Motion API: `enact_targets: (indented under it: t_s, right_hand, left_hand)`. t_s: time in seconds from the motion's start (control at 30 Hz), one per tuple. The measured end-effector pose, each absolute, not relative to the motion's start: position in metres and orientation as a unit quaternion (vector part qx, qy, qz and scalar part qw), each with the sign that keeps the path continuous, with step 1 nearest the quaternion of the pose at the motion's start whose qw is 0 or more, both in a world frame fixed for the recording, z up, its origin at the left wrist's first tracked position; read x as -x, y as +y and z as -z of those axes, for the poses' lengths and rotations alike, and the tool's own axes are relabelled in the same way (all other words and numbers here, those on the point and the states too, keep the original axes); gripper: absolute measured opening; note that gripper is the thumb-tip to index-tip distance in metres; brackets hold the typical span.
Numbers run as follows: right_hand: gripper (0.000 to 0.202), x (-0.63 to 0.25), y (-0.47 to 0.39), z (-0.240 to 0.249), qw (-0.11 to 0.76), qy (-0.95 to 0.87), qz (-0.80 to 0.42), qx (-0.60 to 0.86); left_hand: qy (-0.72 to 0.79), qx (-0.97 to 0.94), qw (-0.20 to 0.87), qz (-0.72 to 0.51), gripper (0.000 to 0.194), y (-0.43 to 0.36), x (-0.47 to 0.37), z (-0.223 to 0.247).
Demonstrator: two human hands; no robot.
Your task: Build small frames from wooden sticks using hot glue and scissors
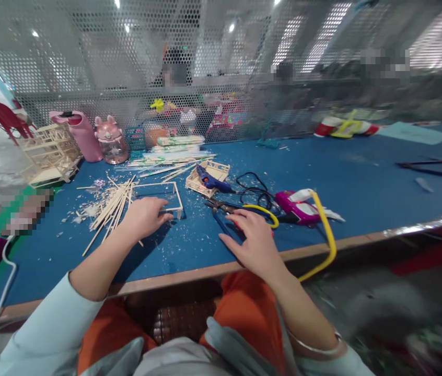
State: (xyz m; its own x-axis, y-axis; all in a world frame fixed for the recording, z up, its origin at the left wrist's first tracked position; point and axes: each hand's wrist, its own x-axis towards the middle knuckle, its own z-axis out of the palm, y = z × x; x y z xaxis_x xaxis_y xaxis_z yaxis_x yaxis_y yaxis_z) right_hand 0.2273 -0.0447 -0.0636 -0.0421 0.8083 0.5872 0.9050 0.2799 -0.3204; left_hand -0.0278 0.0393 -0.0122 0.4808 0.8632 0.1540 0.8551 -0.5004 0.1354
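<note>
A thin frame of wooden sticks [179, 198] is at the middle left of the table. My left hand [146, 215] has its thumb and fingers around the frame's near bar. Beside that hand lies a loose heap of thin sticks [117, 201]. My right hand [255, 240] is open, fingers and thumb spread, over a pair of pliers [218, 204] with red and blue handles; whether it touches them I cannot tell. A blue glue gun [213, 180] rests on a small stick-built tray [221, 169] beyond the hands.
A purple power strip [297, 206] and yellow curved tube [327, 230] lie right. Black cable [258, 190] coils mid-table. Bundled sticks [179, 149], a pink bottle [85, 136], a clear jar [112, 141] and a stick-built model [50, 154] stand back left. Perforated mesh [127, 68] backs the table.
</note>
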Motion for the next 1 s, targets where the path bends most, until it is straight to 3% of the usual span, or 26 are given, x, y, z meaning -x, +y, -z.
enact_targets:
  t_s: [0.1,0.3,0.4,0.5,0.73,0.9,1.0]
  right_hand:
    - [0.038,-0.222,-0.041,0.064,0.318,-0.729,0.104,0.597]
    - [0.021,-0.216,0.001,0.028,0.286,-0.695,0.044,0.658]
    - [0.042,-0.217,0.037,0.019,0.211,-0.678,0.067,0.701]
    - [0.044,-0.219,0.071,0.023,0.19,-0.691,0.069,0.694]
    - [0.038,-0.218,0.102,0.019,0.26,-0.664,-0.018,0.701]
    - [0.014,-0.196,0.087,-0.001,0.383,-0.671,-0.08,0.629]
    - [0.024,-0.177,0.078,-0.009,0.494,-0.671,-0.212,0.512]
  left_hand:
    - [0.494,-0.862,0.02,-0.11,0.035,0.038,0.027,0.012]
    - [0.492,-0.86,0.028,-0.131,0.039,0.037,0.026,0.012]
    - [0.494,-0.858,0.033,-0.134,0.039,0.037,0.027,0.013]
    - [0.497,-0.857,0.033,-0.133,0.037,0.038,0.027,0.013]
    - [0.485,-0.861,0.043,-0.145,0.028,0.043,0.033,0.01]
    - [0.477,-0.778,0.106,-0.395,0.032,0.042,0.034,0.006]
    - [0.485,-0.676,0.205,-0.516,0.034,0.039,0.03,0.004]
